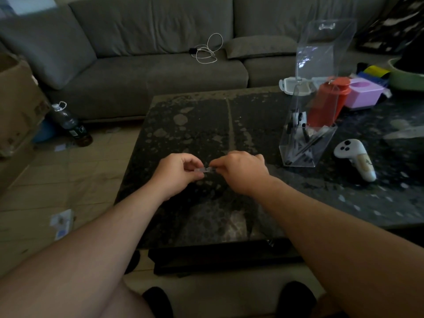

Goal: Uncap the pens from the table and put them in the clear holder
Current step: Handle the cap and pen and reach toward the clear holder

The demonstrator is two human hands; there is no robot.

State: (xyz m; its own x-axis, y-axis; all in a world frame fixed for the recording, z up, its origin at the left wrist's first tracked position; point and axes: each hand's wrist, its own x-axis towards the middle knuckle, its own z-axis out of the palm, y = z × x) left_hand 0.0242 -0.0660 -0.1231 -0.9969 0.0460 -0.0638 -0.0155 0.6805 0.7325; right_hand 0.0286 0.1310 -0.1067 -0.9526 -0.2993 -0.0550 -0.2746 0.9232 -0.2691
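Note:
Both my hands meet above the middle of the dark speckled table [206,125]. My left hand [177,172] and my right hand [241,171] each pinch one end of a small pen [205,169], of which only a short grey piece shows between the fingers. I cannot tell whether the cap is on or off. The clear holder [307,145] stands upright to the right of my hands, with several dark pens leaning inside its lower part.
A white game controller [354,157] lies right of the holder. Behind the holder stand an orange container [325,104], a pink box [364,92] and a white tub. A grey sofa runs along the back; a bottle [73,127] stands on the floor at left.

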